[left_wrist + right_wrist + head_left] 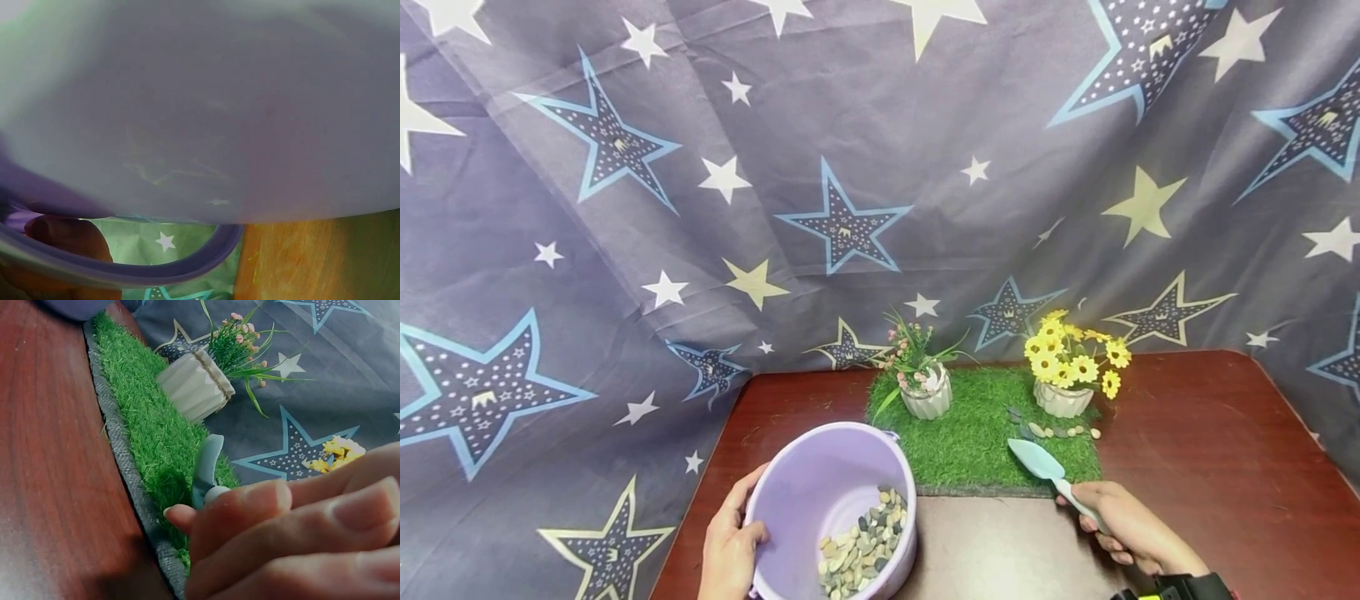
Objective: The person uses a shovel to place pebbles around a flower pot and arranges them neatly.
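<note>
In the head view my left hand grips the rim of a lilac bucket, thumb over the inner side. The bucket tilts toward me, and pebbles in grey and cream lie heaped on its lower right side. Its outer wall fills most of the left wrist view. My right hand holds a small garden trowel by its pale handle. The light-blue blade hangs over the front right part of an artificial grass mat, pointing away from me. No pebbles show on the blade.
A short curved row of pebbles lies on the mat's right side. Behind it stands a white pot with yellow flowers; a pot with pink flowers stands further left. The reddish-brown table meets a star-patterned cloth at the back.
</note>
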`<action>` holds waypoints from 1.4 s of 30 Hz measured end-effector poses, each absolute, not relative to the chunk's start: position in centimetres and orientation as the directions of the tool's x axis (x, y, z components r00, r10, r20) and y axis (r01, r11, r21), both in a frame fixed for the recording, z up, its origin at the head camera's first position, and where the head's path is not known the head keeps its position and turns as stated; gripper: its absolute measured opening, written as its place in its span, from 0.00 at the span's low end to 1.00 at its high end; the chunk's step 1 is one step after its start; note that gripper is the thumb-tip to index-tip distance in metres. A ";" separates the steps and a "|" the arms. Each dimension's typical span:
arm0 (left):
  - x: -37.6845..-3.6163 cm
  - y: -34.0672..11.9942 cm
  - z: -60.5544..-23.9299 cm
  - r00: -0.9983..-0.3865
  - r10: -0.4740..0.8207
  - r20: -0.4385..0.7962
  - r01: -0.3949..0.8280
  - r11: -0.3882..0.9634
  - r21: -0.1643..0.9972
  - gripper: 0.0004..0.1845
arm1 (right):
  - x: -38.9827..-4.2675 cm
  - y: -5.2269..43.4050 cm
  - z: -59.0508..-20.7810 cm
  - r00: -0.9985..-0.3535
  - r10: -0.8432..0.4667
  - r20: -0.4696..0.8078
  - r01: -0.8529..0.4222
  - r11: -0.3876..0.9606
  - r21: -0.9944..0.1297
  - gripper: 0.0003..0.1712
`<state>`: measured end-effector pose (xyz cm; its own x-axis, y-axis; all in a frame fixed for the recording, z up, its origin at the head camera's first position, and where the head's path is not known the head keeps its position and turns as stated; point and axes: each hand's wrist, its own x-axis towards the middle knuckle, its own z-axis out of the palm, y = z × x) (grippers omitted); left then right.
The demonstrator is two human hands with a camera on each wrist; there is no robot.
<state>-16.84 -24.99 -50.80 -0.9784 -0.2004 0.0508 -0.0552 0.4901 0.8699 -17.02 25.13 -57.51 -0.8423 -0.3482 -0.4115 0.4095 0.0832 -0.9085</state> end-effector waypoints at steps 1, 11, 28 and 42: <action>-16.8 -25.0 -50.7 -0.977 -0.205 0.054 -0.055 0.492 0.869 0.44 | -17.1 25.2 -57.6 -0.843 -0.350 -0.407 0.405 0.084 -0.910 0.26; -17.0 -24.7 -50.8 -0.978 -0.198 0.058 -0.043 0.474 0.879 0.44 | -18.1 25.0 -57.8 -0.845 -0.350 -0.404 0.409 0.062 -0.910 0.27; -16.9 -24.9 -50.7 -0.978 -0.204 0.052 -0.046 0.445 0.894 0.45 | -19.0 23.9 -58.0 -0.822 -0.452 -0.345 0.450 -0.146 -0.881 0.25; -16.8 -24.9 -50.8 -0.978 -0.198 0.069 -0.024 0.437 0.899 0.45 | -20.8 23.7 -58.6 -0.821 -0.450 -0.350 0.466 -0.175 -0.867 0.27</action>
<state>-16.84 -24.90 -50.82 -0.9778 -0.1977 0.0694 -0.0245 0.4367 0.8993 -20.80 23.70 -58.56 -0.8214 -0.4503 -0.3501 0.4657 -0.1753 -0.8674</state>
